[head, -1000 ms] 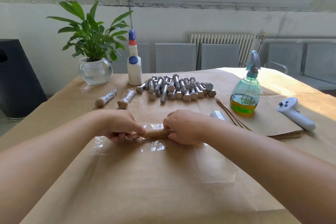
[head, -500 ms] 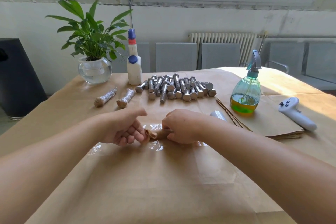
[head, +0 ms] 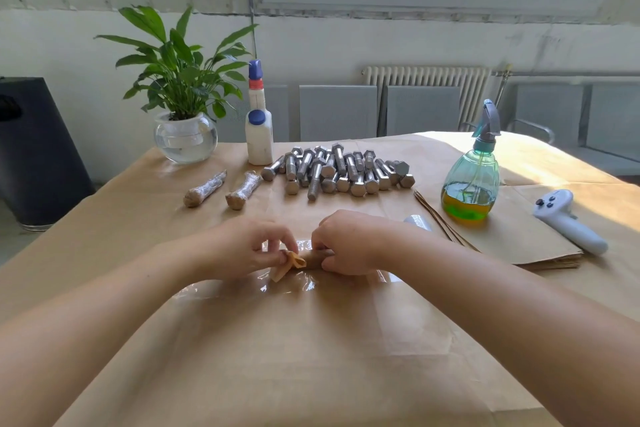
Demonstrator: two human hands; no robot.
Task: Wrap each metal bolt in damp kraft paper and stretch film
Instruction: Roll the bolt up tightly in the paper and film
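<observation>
Where the brown paper covers the desk (head: 311, 374), we see a sheet of clear stretch film (head: 242, 288) lying flat, close to us. On it lies a bolt rolled in kraft paper (head: 304, 262). Our left hand (head: 242, 250) pinches the loose, crumpled end of the paper with its fingertips. Our right hand (head: 346, 243) curls its grip round the other end of the roll and holds it down on the film.

A bit farther back, two wrapped bolts (head: 223, 189) lie side by side on the left. Next to them sits a pile of bare metal bolts (head: 336, 172). On the right we see a stack of paper sheets (head: 519, 239), a green spray bottle (head: 471, 184) standing on it, and a white controller (head: 568, 218). At the far edge stand a white bottle with a blue cap (head: 258, 128) and a plant in a glass bowl (head: 185, 135).
</observation>
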